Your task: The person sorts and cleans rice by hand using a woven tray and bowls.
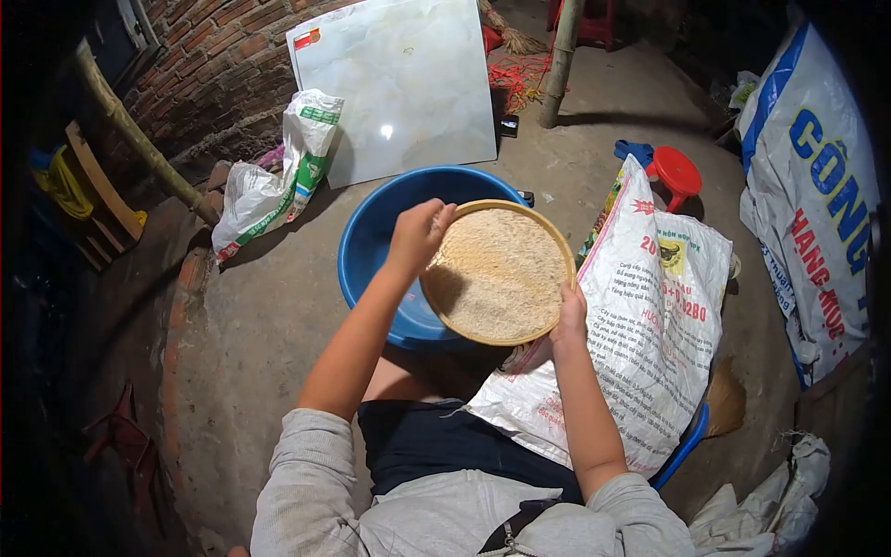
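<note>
A round, shallow tray (446, 328) with a yellowish rim holds pale, rice-like grain (506, 269). It overlaps the right part of a blue plastic basin (364, 218). My right hand (569, 323) grips the tray's right rim, thumb on top. My left hand (419, 237) is closed at the upper left rim, fingertips pinched together; what they hold, if anything, is too small to make out. A dark shadow falls on the grain below that hand. The tray's underside is hidden.
A white printed sack (640, 325) lies to the right, against a red stool (677, 174). Another large sack (817, 204) stands at far right. Behind the basin lean a pale glossy panel (399, 93) and a crumpled sack (278, 186). A wooden post (562, 65) rises at the back.
</note>
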The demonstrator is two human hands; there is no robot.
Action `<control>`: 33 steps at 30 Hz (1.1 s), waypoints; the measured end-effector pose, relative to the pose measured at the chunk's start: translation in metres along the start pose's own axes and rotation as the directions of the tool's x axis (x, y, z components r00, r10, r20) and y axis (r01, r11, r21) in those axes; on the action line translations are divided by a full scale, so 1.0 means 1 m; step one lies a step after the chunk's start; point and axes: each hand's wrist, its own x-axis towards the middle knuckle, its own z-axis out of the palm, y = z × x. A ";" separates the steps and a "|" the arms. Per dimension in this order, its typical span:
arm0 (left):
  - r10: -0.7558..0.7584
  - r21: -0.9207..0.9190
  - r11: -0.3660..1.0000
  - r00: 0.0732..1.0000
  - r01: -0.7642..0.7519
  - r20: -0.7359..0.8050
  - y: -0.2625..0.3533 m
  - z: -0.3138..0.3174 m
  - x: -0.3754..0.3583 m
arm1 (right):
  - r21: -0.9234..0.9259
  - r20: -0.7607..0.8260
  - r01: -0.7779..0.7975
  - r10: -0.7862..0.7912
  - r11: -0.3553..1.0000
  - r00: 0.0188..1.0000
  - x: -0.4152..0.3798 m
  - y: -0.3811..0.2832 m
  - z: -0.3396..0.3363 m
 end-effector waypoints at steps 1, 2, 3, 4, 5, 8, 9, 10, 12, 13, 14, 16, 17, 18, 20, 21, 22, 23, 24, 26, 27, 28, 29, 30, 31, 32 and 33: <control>-0.031 0.124 0.992 1.000 0.031 -0.005 -0.013 0.000 -0.003 | 0.017 0.007 0.009 -0.009 1.000 1.000 -0.002 -0.004 0.001; -0.062 0.245 0.967 0.998 0.063 -0.014 -0.028 0.003 -0.006 | 0.011 0.014 0.008 -0.008 1.000 1.000 -0.002 -0.005 0.000; -0.065 0.244 0.967 0.998 0.069 -0.023 -0.048 0.014 -0.014 | 0.002 0.002 0.036 -0.036 0.999 0.999 -0.001 -0.005 -0.002; -0.135 0.169 0.975 0.989 0.143 -0.060 -0.069 0.028 -0.026 | -0.006 -0.010 0.066 -0.066 0.998 0.998 0.001 -0.004 -0.003; -0.205 0.091 0.973 0.975 0.213 -0.091 -0.078 0.035 -0.037 | 0.012 0.006 0.065 -0.066 0.998 0.998 0.002 -0.003 -0.005; -0.401 -0.734 0.235 0.752 0.637 0.524 -0.040 0.027 -0.065 | 0.014 0.049 0.059 -0.059 0.998 0.997 0.002 -0.001 -0.004; -0.404 -0.740 0.229 0.753 0.632 0.519 -0.039 0.030 -0.072 | 0.004 0.055 0.057 -0.058 0.998 0.997 0.000 -0.002 -0.001; -0.468 -0.782 0.067 0.712 0.620 0.524 -0.040 0.033 -0.078 | -0.011 0.106 0.070 -0.069 0.997 0.992 -0.003 -0.003 0.002; -0.526 -0.814 -0.102 0.663 0.572 0.532 -0.049 0.039 -0.090 | -0.036 0.165 0.083 -0.076 0.996 0.983 -0.011 -0.004 0.012; -0.562 -0.870 -0.015 0.716 0.492 0.414 -0.058 0.043 -0.095 | -0.069 0.175 0.072 -0.059 0.995 0.983 -0.014 -0.003 0.016; -0.585 -0.910 0.078 0.758 0.407 0.289 -0.058 0.040 -0.095 | -0.099 0.185 0.063 -0.044 0.993 0.982 -0.016 -0.002 0.020; -0.624 -0.929 0.096 0.749 0.356 0.223 -0.062 0.027 -0.094 | -0.073 0.220 0.038 -0.021 0.997 0.975 -0.017 0.002 0.026; -0.630 -0.945 0.200 0.773 0.258 0.078 -0.062 0.017 -0.091 | -0.229 0.284 0.162 -0.094 0.960 0.954 -0.022 0.002 0.030; -0.618 -0.938 0.307 0.783 0.162 -0.067 -0.061 0.007 -0.089 | -0.365 0.354 0.286 -0.152 0.886 0.923 -0.026 0.004 0.033; -0.596 -0.925 0.360 0.793 0.122 -0.128 -0.060 -0.007 -0.083 | -0.530 0.347 0.406 -0.246 0.745 0.905 -0.028 0.008 0.029; -0.520 -0.804 0.592 0.787 0.050 -0.334 -0.060 -0.011 -0.079 | -0.752 0.415 0.564 -0.420 0.341 0.807 -0.028 0.011 0.026; -0.392 -0.625 0.780 0.764 -0.020 -0.513 -0.059 -0.014 -0.078 | -0.822 0.538 0.550 -0.513 -0.145 0.669 -0.028 0.013 0.023; -0.342 -0.506 0.862 0.770 0.029 -0.538 -0.070 -0.013 -0.079 | -0.849 0.502 0.515 -0.472 -0.114 0.724 -0.028 0.015 0.021; -0.340 -0.504 0.863 0.772 0.030 -0.536 -0.063 -0.017 -0.079 | -0.851 0.500 0.514 -0.473 -0.110 0.725 -0.023 0.021 0.017; -0.233 -0.262 0.961 0.765 0.087 -0.600 -0.046 -0.023 -0.079 | -0.697 0.418 0.563 -0.385 0.444 0.823 -0.013 0.031 0.011; -0.234 -0.263 0.961 0.767 0.089 -0.597 -0.040 -0.025 -0.079 | -0.699 0.416 0.560 -0.384 0.445 0.824 -0.013 0.032 0.009; -0.253 -0.269 0.957 0.776 0.112 -0.577 -0.034 -0.026 -0.080 | -0.721 0.402 0.550 -0.392 0.421 0.827 -0.014 0.034 0.008; -0.271 -0.274 0.952 0.786 0.134 -0.556 -0.030 -0.027 -0.081 | -0.743 0.388 0.539 -0.401 0.397 0.830 -0.016 0.033 0.010; -0.272 -0.274 0.952 0.789 0.137 -0.551 -0.024 -0.029 -0.083 | -0.746 0.382 0.534 -0.400 0.398 0.833 -0.018 0.031 0.011; -0.162 -0.135 0.985 0.829 0.105 -0.536 -0.019 -0.031 -0.085 | -0.740 0.292 0.397 -0.273 0.542 0.917 -0.019 0.027 0.012; -0.051 0.005 0.998 0.862 0.062 -0.504 -0.017 -0.032 -0.086 | -0.712 0.207 0.240 -0.129 0.660 0.970 -0.020 0.025 0.013; 0.139 0.130 0.988 0.856 -0.085 -0.499 -0.019 -0.034 -0.084 | -0.711 0.202 0.237 -0.131 0.662 0.971 -0.020 0.024 0.013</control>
